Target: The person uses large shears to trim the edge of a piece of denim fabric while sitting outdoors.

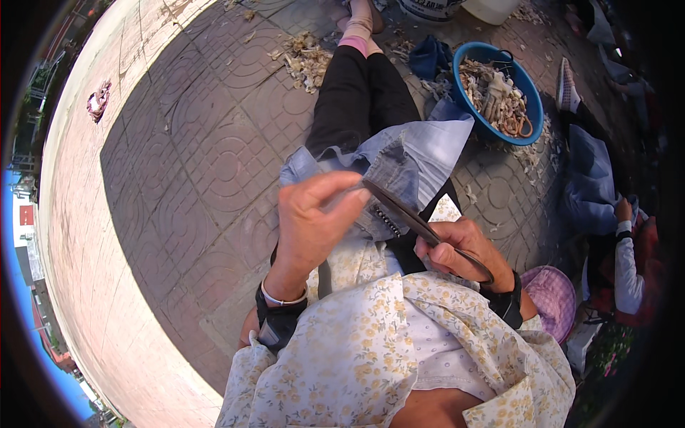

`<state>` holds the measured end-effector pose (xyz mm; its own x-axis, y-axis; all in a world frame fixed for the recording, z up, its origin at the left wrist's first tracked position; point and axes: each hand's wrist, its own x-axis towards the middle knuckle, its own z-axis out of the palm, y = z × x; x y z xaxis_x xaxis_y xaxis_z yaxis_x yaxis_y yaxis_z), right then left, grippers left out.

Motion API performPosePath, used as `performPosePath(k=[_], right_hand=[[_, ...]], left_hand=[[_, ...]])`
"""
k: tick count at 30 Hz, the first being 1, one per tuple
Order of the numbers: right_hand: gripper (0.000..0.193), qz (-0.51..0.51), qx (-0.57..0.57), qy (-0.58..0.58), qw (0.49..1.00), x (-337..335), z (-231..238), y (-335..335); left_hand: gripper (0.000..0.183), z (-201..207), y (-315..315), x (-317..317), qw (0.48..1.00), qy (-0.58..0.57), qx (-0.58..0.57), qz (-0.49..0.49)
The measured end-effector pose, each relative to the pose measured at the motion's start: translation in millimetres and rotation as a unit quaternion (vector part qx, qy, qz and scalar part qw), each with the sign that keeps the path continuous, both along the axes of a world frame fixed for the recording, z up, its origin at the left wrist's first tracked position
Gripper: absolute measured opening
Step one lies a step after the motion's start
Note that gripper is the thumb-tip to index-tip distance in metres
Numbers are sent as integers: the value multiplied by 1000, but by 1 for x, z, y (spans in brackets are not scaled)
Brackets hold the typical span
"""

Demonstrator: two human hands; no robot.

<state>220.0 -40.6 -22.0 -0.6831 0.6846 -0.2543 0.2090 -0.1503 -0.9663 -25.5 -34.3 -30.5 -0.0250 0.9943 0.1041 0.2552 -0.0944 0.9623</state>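
Head view: near centre, toward three o'clock, I see dark scissors [414,220] in the right hand [467,246], its fingers curled closely round the handle end. Left hand [314,221], nine o'clock of centre: thumb and forefinger nearly meet at the scissors' tip; I cannot tell whether they pinch anything. Blue denim [435,143] lies over dark trousers [364,96], toward one o'clock; at two o'clock, a blue basin [526,80] holds pale scraps [492,93].

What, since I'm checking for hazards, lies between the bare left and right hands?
In the head view, a long dark tool, held in the right hand, extends toward the left hand over blue cloth.
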Motion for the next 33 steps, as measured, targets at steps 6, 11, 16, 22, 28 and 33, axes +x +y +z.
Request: performPosePath(k=[6,11,16,22,28,33], right_hand=[[48,-29,34,-8,999,-7,0,1],[48,-123,-40,74,989,-6,4,3],[39,-126,-41,71,989,0,-8,3],[41,-125,55,4,991,-6,-11,10],[43,-116,3,20,993,-14,-9,3],[42,-124,17,29,992,-18,-13,-1]], left_hand=[[8,-6,5,3,998,4,21,-60],[11,1,6,7,997,-66,-42,-20],[12,10,7,-4,999,-17,-17,-28],[15,19,3,2,997,53,38,-42],[12,35,-28,-2,993,91,13,-76],[14,31,-43,-6,994,74,-25,-81]])
